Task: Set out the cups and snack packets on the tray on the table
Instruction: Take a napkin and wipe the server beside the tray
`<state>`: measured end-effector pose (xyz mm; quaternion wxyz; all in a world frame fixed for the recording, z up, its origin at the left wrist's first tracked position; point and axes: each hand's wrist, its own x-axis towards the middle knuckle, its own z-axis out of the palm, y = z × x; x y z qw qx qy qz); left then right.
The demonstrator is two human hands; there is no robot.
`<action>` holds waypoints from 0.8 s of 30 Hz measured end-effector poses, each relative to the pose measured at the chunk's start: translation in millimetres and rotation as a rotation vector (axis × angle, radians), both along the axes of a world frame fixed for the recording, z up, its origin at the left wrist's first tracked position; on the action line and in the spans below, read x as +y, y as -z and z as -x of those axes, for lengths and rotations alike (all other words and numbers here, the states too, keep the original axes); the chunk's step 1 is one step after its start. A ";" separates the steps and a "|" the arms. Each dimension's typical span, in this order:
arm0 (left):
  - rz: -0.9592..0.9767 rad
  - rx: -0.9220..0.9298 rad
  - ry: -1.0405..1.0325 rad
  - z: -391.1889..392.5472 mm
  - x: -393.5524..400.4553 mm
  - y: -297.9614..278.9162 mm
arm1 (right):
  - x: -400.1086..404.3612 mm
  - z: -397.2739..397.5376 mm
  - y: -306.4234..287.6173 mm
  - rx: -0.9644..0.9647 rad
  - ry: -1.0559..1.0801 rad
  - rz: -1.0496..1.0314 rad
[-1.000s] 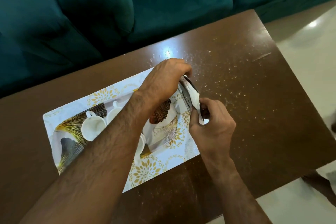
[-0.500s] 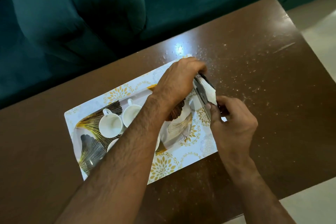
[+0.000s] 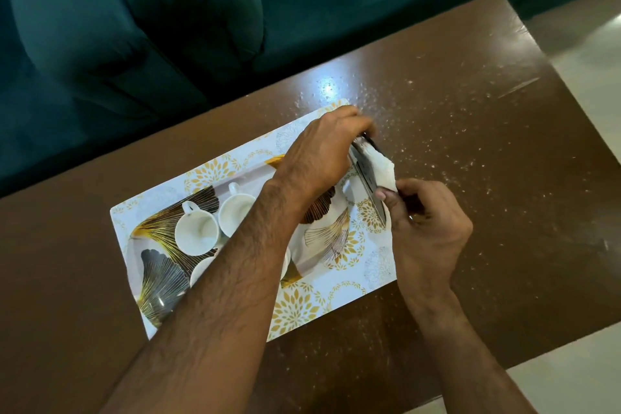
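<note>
A white tray [image 3: 342, 286] with gold and black leaf patterns lies on the brown table [image 3: 487, 178]. White cups stand in its left half, one [image 3: 196, 228] beside another [image 3: 235, 210], with more partly hidden under my left forearm. Both hands hold a stack of snack packets [image 3: 378, 168], white and silver, upright on edge over the tray's right end. My left hand [image 3: 322, 151] grips the far end from above. My right hand [image 3: 426, 225] pinches the near end.
A dark teal sofa [image 3: 235, 10] runs along the far side of the table. Pale crumbs or specks dot the table top right of the tray. Light floor [image 3: 588, 44] shows past the table's right edge and near corner.
The view has shifted, so the tray and hands sit further right in frame. Both hands keep the same grip on the packets at the tray's right end.
</note>
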<state>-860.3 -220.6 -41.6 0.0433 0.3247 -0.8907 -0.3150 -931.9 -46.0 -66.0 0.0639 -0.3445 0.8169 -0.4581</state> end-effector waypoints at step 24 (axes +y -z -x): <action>0.111 0.061 -0.048 -40.8 15.6 -5.6 | -7.8 -20.4 -8.3 0.219 0.016 -0.071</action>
